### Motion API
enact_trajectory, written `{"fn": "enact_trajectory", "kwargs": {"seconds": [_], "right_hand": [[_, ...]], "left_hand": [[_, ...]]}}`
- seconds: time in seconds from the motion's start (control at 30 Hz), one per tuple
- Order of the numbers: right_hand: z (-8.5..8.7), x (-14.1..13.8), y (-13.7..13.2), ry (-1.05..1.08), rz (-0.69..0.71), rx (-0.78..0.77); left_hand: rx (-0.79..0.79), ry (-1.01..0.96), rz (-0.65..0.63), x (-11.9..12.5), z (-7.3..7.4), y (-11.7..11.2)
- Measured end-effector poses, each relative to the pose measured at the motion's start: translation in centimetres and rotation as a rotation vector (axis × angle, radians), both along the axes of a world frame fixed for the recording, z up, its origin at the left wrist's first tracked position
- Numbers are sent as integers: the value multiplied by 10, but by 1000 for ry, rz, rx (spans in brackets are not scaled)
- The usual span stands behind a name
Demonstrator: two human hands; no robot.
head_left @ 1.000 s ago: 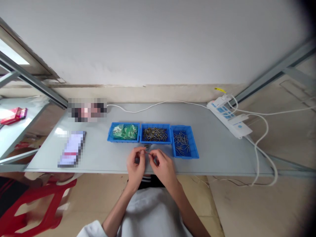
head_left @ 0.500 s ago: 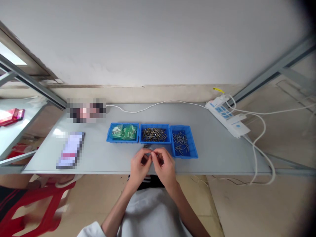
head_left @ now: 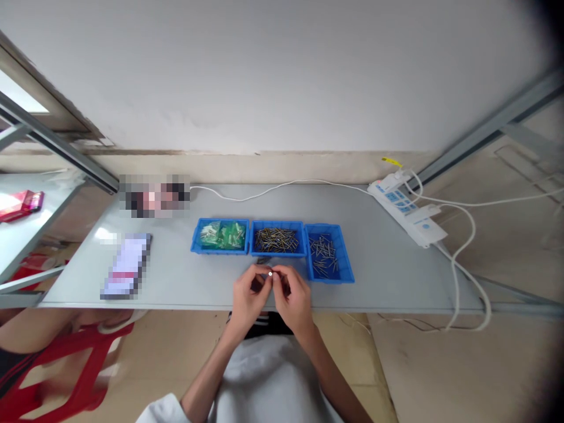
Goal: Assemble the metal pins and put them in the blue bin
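Observation:
Both of my hands meet over the front of the grey table, fingertips touching. Between them shows a tiny round white end of a small piece (head_left: 270,274); the rest of it is hidden by the fingers. My left hand (head_left: 251,294) is closed in a pinch on this piece. Pressed against it from the other side, my right hand (head_left: 292,295) is pinched too. Just beyond the hands stand a blue bin (head_left: 195,243) of green and white plastic pieces in bags, a middle bin (head_left: 278,254) of brass-dark screws, and a right bin (head_left: 345,265) with fewer silvery screws.
A small dark item (head_left: 263,259) lies before the middle bin. To the left are a blurred-out phone-like object (head_left: 127,265) and another pixelated object (head_left: 154,197). A white power strip (head_left: 408,212) with cables sits at right. Another person's leg (head_left: 37,332) and a red stool (head_left: 83,376) are lower left.
The white round end has come into sight between my fingertips. Both hands keep their place and pinch; the camera view has shifted slightly.

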State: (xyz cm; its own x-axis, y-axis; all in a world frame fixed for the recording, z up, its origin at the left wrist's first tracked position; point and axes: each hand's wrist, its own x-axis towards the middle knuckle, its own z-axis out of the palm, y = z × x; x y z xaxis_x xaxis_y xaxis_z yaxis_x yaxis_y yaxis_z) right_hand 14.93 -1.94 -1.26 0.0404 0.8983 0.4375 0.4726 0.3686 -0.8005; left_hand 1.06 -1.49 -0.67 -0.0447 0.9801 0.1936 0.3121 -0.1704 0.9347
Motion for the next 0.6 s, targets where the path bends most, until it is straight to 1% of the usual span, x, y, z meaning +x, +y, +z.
{"fn": "enact_trajectory", "kwargs": {"seconds": [0.23,0.37,0.6], "right_hand": [[-3,0,0,0,4,0],[1,0,1,13,-1,9],[8,1,1,56,-21,18]], "left_hand": [[-50,-4,4,-1,-3,-2],[-40,7,8,0,-3,-1],[-79,8,29,0,-6,1]]}}
